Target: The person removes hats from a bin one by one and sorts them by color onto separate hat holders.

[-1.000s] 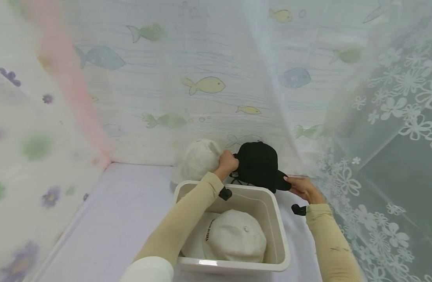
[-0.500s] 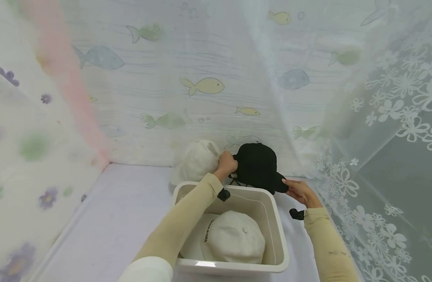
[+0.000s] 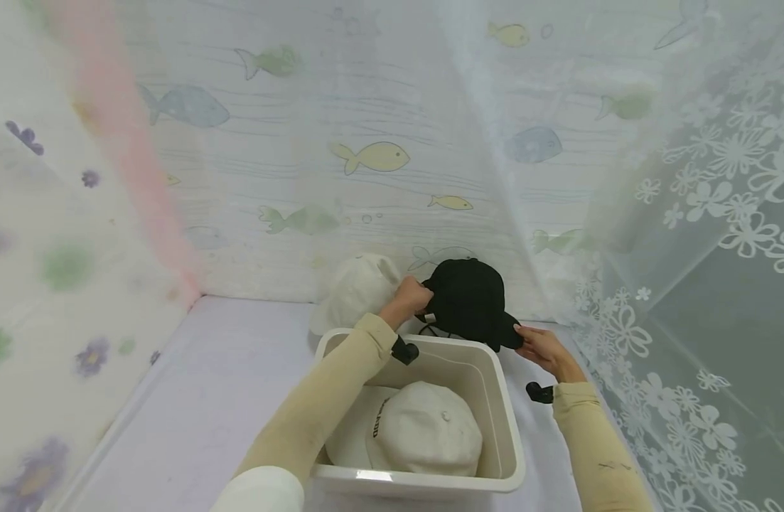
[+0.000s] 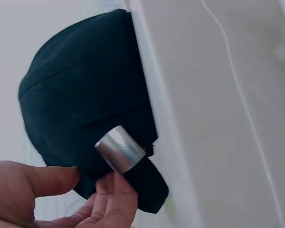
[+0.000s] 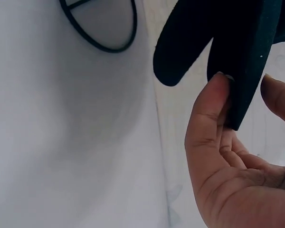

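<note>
Left hand, thumb against bent fingers, pinches the back edge of a black cap beside its silver buckle; right hand holds the brim lightly, fingers bent on one side and, in the right wrist view, the thumb just off the other. The cap is just beyond the far rim of an off-white tub, before a fish-print curtain. With so slight a hold, the brim could slip free if the cap is tugged leftward, and the strap end could snag on the rim if drawn toward the person. That rim is the main obstacle; the left sleeve also crosses above the tub. Inside lies a white cap with dark lettering; a second white cap stands just left of the black one. A thin dark loop shows above the tabletop; whether it joins the cap is unclear.
</note>
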A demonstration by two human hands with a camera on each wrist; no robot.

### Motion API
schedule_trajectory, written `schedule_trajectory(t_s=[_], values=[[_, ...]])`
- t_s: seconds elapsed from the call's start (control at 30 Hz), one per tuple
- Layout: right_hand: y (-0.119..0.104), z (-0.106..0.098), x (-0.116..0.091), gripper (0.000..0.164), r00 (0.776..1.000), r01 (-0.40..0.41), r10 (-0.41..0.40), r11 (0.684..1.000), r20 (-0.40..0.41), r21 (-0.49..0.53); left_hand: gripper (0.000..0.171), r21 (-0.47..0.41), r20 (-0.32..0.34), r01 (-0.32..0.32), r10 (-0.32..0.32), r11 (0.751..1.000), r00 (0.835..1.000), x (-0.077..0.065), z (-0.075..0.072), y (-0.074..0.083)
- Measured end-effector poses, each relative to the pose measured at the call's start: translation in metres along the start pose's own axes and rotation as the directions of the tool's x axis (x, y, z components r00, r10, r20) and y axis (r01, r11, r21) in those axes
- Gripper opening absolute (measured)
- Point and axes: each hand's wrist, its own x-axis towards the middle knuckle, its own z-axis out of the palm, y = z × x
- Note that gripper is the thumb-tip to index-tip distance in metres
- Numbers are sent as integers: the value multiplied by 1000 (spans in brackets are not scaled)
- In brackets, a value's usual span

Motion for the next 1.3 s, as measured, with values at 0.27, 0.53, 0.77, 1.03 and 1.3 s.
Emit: schedule_trajectory(t_s=[0.27, 0.53, 0.77, 1.03, 1.3], values=[[-13, 3, -10, 67, 999, 22, -14, 969, 35, -244, 46, 0, 129, -63, 63, 998, 990, -14, -21, 5], [-33, 7, -25, 78, 999, -1, -21, 816, -31, -578, 27, 161, 227, -144, 106, 976, 968, -27, -41, 17], [-53, 29, -61, 84, 989, 34, -136, 605, -61, -795, 56, 353, 324, -274, 158, 895, 933, -41, -60, 23], [-65, 56, -104, 83, 944, 255, -318, 543, 85, -800, 53, 395, 439, -488, 307, 778, 845, -61, -87, 22], [-57, 74, -151, 67, 857, 456, -470, 507, 209, -732, 49, 312, 564, -634, 399, 708, 723, -92, -107, 9]])
